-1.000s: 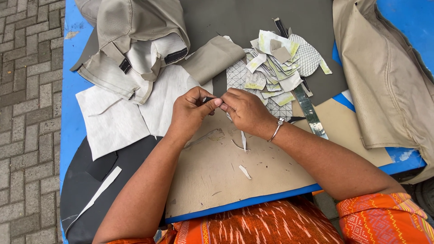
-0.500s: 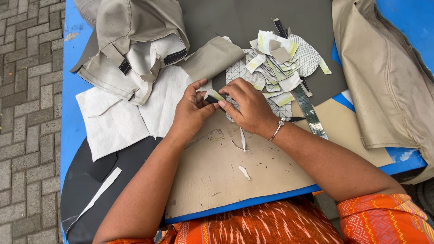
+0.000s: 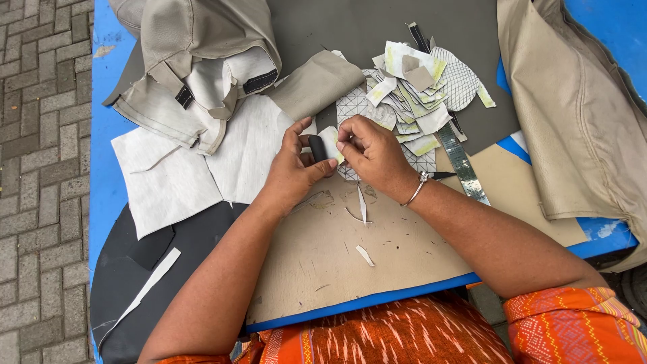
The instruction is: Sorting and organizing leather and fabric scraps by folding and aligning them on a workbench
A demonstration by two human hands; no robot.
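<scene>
I see my left hand point(image 3: 294, 174) and my right hand point(image 3: 371, 154) meeting above the tan board point(image 3: 377, 249), both closed on one small piece point(image 3: 325, 144) that is dark on its left part and pale on its right; the left thumb and fingers pinch the dark end, the right fingertips pinch the pale end, and the piece sits between the two hands, held just off the board. A bracelet point(image 3: 416, 190) circles my right wrist. Thin pale slivers point(image 3: 362, 205) lie on the board under the hands; a heap of cut scraps point(image 3: 410, 101), pale with yellowish edges, rests just beyond my right hand on the grey sheet point(image 3: 364, 27). A metal ruler point(image 3: 461, 162) lies beside that heap, angled toward the board's edge. White cloth sheets point(image 3: 182, 168) lie left of my left hand; a beige bag point(image 3: 195, 61) sits above them, and another beige cloth point(image 3: 573, 121) fills the right side of the blue table point(image 3: 101, 182).
</scene>
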